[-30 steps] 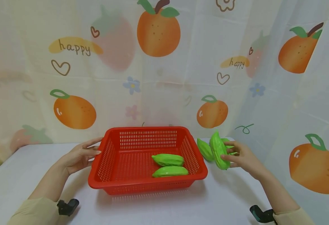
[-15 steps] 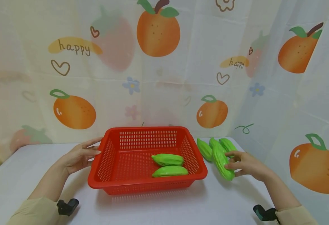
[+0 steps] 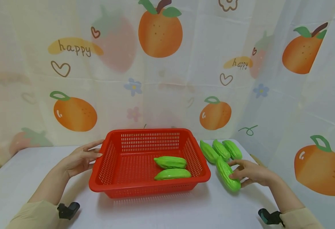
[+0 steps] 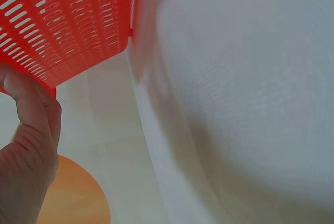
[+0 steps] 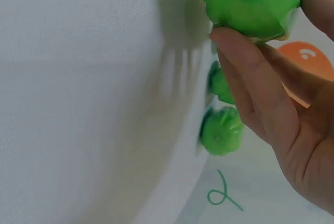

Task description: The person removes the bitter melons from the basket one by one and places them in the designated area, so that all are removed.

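Left hand (image 3: 80, 161) grips slotted basket (image 3: 150, 187) by its rim! Right hand (image 3: 251, 173) pinches ridged gourd (image 3: 226, 175), cloth (image 3: 215, 187) gap left of fingertips.

1. Right wrist view: the top edge cuts off the held gourd (image 5: 250, 4); the right hand (image 5: 276, 114) partly hides another gourd (image 5: 221, 87).
2. Left wrist view: the left edge crops the basket (image 4: 78, 20) and left hand (image 4: 28, 140).
3. Head view: a tan strip (image 3: 257, 160) beyond the right hand, too small to identify.

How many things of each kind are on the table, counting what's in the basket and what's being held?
Red plastic basket: 1
Green bitter melons: 6 (2 in the basket, 3 on the table, 1 held in the right hand's fingers)
Total: 7
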`<state>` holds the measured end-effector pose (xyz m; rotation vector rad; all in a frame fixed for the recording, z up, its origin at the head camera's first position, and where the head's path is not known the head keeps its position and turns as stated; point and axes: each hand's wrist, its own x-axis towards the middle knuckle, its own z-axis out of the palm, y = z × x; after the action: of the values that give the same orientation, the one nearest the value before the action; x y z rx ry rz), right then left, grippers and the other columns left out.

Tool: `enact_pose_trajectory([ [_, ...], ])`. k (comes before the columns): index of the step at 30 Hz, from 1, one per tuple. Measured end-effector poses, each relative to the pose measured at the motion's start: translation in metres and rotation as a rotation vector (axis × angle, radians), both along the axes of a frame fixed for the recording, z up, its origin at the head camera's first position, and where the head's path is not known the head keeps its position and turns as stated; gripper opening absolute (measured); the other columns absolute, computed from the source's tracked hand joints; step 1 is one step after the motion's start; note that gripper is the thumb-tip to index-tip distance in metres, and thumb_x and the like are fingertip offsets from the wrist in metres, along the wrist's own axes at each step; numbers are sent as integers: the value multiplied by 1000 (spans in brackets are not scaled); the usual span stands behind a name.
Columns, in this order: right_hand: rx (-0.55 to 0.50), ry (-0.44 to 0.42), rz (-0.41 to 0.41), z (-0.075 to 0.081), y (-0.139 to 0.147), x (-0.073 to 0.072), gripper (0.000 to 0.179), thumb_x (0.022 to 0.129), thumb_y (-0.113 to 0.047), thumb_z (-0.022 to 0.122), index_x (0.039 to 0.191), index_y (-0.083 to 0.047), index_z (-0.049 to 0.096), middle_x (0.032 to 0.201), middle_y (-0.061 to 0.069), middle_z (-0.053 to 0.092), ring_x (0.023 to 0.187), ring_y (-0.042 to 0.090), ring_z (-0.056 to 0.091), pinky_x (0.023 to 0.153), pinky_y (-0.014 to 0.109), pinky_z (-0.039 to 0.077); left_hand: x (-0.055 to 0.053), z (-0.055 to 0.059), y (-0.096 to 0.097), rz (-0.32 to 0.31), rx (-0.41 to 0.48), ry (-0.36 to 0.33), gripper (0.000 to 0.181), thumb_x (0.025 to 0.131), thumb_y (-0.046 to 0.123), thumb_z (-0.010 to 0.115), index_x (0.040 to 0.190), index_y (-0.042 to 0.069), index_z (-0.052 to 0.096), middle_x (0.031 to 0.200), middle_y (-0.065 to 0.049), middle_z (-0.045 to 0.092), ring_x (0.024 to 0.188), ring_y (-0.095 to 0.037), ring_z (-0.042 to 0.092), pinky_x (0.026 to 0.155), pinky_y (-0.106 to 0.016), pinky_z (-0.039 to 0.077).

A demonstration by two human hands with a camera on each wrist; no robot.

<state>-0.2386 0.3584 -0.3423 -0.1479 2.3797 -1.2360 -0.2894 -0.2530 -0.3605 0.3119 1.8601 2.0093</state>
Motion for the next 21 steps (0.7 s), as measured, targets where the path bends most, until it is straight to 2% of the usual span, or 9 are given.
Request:
enact_pose_trajectory([
  [7, 22, -31, -14, -5, 3, 1, 68, 91, -22, 69, 144, 4, 37, 104, 11, 57, 84, 18, 55, 76, 40, 60, 0, 1, 2, 20, -22, -8, 61, 99, 15, 55, 153, 26, 29, 113, 15, 70, 99, -8, 71, 89, -32, 59],
  [15, 35, -60, -22, -7, 2, 0, 67, 91, -23, 69, 143, 5, 37, 104, 11, 56, 82, 17, 56, 74, 39, 60, -2, 1, 0, -37, 62, 3, 42, 100, 9, 50, 135, 32, 49, 111, 10, 72, 98, -10, 71, 86, -32, 60],
  [21, 53, -67, -30, -6, 0, 0, 68, 90, -24, 70, 143, 5, 38, 106, 12, 56, 83, 18, 55, 75, 39, 61, -2, 0, -1, -30, 64, -6, 41, 100, 9, 50, 133, 34, 50, 111, 10, 72, 98, -10, 71, 86, -33, 60],
])
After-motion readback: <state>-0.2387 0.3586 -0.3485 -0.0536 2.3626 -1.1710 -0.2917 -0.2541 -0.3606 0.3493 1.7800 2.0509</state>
